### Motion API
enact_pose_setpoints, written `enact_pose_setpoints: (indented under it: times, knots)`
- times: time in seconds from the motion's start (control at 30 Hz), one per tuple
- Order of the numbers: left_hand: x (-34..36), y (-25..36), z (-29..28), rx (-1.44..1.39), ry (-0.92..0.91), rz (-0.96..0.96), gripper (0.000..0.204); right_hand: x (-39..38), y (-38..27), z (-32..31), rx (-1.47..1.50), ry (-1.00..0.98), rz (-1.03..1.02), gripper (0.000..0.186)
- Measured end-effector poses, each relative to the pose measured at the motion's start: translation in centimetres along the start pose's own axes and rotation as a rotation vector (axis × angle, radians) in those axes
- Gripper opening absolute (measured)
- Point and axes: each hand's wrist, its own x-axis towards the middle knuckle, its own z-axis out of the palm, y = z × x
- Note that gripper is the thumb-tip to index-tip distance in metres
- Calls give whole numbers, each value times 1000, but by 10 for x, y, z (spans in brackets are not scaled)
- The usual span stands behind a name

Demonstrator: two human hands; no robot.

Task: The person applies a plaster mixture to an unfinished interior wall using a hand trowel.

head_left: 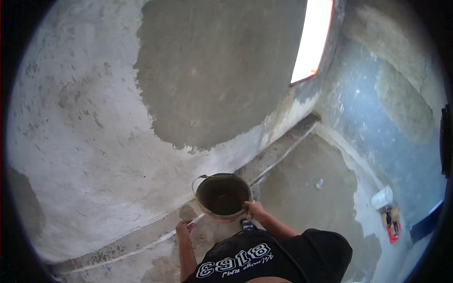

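A dark bucket (224, 195) is in front of me, its round mouth facing up toward me and its inside in shadow with a small reddish patch. Its wire handle (194, 185) hangs over on the left side. My right hand (255, 211) grips the bucket's rim at the right. Lower and to the left, my left hand (184, 228) is closed beside a pale strip near the ledge, apart from the bucket. Whatever its fingers hold is too small to make out.
A low ledge (113, 245) runs along the foot of the wall, which carries a large grey plaster patch (212, 70). A bright window opening (311, 42) is at upper right. At far right sit a white bucket (381, 197) and a red box of items (393, 232).
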Motion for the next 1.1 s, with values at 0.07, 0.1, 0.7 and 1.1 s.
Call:
enact_pose_setpoints:
  times: [0.07,0.1,0.7,1.1]
  knots:
    - [11,-12,-28,-46,78,119,17,-1,5,-11,97,17,-23,20]
    - [14,-17,-43,-111,184,179,19,-3,8,-17,77,91,-2,21]
    - [36,9,-29,-232,108,205,23,-40,23,-20,48,261,-30,26]
    - [43,52,2,169,-62,73,40,-95,-36,44,-8,-143,-127,26]
